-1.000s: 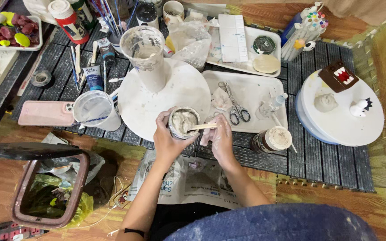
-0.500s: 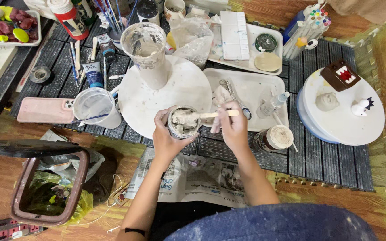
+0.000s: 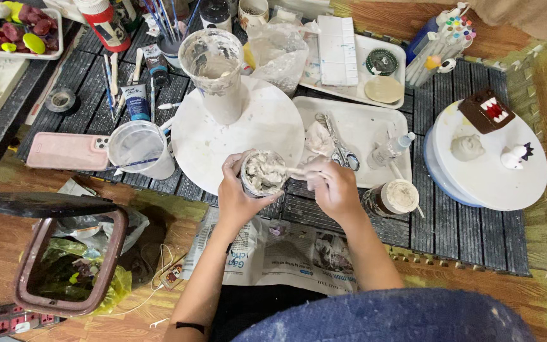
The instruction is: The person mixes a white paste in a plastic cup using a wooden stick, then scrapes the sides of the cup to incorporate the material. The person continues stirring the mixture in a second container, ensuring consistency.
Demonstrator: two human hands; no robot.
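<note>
A small paste-filled jar (image 3: 263, 172) is gripped by the left hand (image 3: 235, 197), fingers curled around it. A thin stick (image 3: 297, 171), its tip in the jar, is pinched by the right hand (image 3: 332, 189). Just beyond both lies a round white board (image 3: 267, 126); scissors (image 3: 337, 142) rest on a tray (image 3: 365, 120) beyond the right hand.

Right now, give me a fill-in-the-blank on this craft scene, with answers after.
1. The left hand holds a small ____ of grey paste.
2. The right hand holds a wooden ____ that reaches into it.
3. The scissors lie on a white ____.
4. The phone by the clear cup is ____ in colour.

Missing words: jar; stick; tray; pink
</note>
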